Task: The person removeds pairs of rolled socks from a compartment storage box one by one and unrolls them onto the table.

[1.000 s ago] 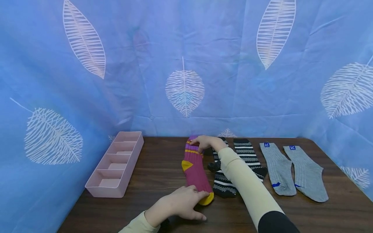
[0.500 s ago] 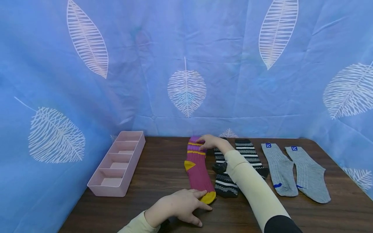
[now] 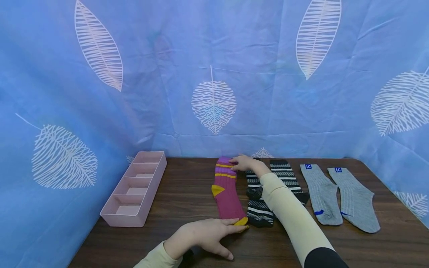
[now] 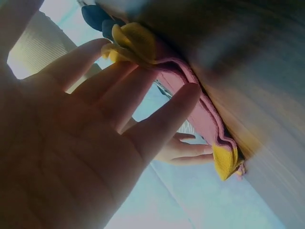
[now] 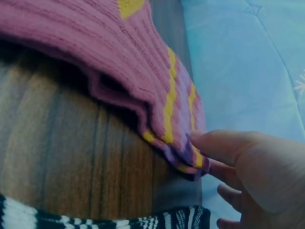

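A pair of maroon socks (image 3: pixel 229 201) with yellow heel and toe and a purple striped cuff lies stacked on the table; two layers show at the edge in the right wrist view. My left hand (image 3: pixel 207 234) reaches over the yellow toe with straight, spread fingers, its fingertips at the toe. At the far end, my right hand (image 3: pixel 247 164) pinches the cuff's corner, thumb (image 5: pixel 205 138) on top and index finger at the edge below. Beneath the right forearm, black-and-white striped socks (image 3: pixel 260 214) are partly hidden.
Two grey socks (image 3: pixel 321 195) with blue tags lie flat at the right. On the left stands a pink organizer box (image 3: pixel 151 191) with several compartments. A blue curtain (image 3: pixel 167 93) with white leaf prints hangs behind the brown table (image 3: pixel 187 193).
My left hand has slid a little toward the toe's tip, with its fingers straightening across it. The right hand has shifted slightly rightward to the cuff's corner. The socks look nearly unmoved.
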Demonstrator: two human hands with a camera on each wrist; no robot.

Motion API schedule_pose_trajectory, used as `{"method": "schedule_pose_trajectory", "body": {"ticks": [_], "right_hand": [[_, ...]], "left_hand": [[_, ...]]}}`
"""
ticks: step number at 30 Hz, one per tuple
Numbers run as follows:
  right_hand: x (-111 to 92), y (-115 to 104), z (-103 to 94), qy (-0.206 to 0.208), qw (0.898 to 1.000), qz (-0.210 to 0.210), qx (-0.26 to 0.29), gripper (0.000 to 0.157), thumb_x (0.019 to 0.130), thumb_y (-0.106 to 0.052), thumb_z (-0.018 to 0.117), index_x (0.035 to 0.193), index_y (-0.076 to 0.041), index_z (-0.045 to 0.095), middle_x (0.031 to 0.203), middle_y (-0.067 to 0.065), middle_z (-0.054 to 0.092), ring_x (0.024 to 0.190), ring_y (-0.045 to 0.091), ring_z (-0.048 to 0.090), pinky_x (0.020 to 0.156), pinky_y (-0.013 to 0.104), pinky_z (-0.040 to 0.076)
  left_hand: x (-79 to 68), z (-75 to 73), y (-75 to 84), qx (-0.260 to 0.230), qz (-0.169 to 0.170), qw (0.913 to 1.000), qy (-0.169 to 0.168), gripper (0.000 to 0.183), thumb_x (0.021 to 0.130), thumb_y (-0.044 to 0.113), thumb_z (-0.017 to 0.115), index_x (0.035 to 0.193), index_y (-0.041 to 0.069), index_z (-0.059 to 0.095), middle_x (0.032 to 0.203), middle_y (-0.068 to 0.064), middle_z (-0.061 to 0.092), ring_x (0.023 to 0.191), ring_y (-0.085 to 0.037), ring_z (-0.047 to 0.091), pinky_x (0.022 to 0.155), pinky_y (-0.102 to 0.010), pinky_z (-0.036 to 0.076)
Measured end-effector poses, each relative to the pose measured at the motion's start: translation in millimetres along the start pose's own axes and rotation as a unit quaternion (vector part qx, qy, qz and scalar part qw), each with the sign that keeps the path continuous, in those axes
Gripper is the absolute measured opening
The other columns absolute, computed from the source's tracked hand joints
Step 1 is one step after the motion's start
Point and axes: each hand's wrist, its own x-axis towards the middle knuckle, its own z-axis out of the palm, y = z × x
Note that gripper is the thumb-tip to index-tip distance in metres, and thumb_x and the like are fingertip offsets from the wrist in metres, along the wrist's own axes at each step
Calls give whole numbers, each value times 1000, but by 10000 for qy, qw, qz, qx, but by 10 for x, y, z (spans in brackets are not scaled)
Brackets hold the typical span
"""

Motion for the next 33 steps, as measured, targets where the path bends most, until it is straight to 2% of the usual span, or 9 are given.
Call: {"method": "schedule_pose_trajectory", "body": {"ticks": [3,7,13,18,21,27,33], "right_hand": [[-8,-19,0,-21,10000,13,16,51,100,-29,53,146,-8,45,154,18,38,150,42,12,118,62,16],[-1,-41,-14,-84,9999,120,-5,53,100,-30,53,148,-10,42,154,18,38,149,45,12,117,63,14],[-4,-21,-19,-158,9998,80,4,54,99,-28,53,148,-11,41,152,19,41,148,45,18,119,57,18],[-18,-52,-8,-136,9997,193,-68,55,99,-31,53,149,-12,40,155,16,37,150,40,12,117,63,16],[-25,-61,-7,-75,9993,192,-312,56,99,-33,53,150,-13,39,158,13,33,151,39,12,116,66,16],[-53,-100,-22,345,9930,-218,-1104,58,100,-36,52,151,-14,36,160,10,28,150,36,17,115,63,23],[-104,-177,-110,838,9827,-612,-1532,59,100,-37,53,151,-14,36,160,8,29,150,33,19,116,62,22]], "left_hand": [[-2,-15,-6,-142,5,9999,49,77,89,50,65,154,32,27,161,4,25,141,-14,40,111,-34,40],[-10,-40,-6,-164,0,9998,131,78,90,51,64,154,28,27,161,4,26,140,-14,40,112,-34,40],[-24,-50,-7,-25,25,9997,225,77,90,52,62,154,27,27,161,4,27,139,-14,43,110,-35,41],[-42,-67,5,2,68,9996,292,77,91,53,61,155,26,28,161,4,27,138,-14,43,110,-33,42],[-51,-77,14,30,123,9994,330,77,91,54,60,155,25,27,161,3,27,138,-14,44,109,-34,42],[-70,-109,15,-6,156,9991,398,75,92,53,59,154,25,29,160,3,30,138,-14,44,110,-34,42],[-108,-140,43,46,97,9992,380,73,91,54,59,152,22,35,157,2,37,136,-13,47,109,-34,43]]}}
